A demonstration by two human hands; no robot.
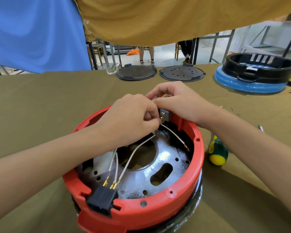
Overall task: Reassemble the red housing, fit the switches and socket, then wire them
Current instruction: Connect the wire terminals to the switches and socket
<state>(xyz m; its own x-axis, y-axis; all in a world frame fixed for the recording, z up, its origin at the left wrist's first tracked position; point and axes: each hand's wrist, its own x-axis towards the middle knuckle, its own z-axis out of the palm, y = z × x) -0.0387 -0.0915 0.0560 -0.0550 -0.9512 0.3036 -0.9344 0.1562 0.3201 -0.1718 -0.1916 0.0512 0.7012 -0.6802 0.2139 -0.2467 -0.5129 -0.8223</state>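
The red housing (158,209) is assembled, with the black socket (102,201) seated and its white wires (133,155) attached. At the far-rim switch (164,113), left hand (129,118) pinches a connector while right hand (176,101) holds the switch; one wire end (186,146) hangs free, so wiring looks unfinished.

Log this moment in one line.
left hand: pinching wire at switch | right hand: steadying switch | red housing: socket fitted

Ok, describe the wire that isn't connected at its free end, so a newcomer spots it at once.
Start at the red housing in the middle of the table. Inside its far right wall, a short white wire curves down from the grey switch that the hands work on. Unlike the longer white wires running to the black socket, its brass terminal hangs loose.
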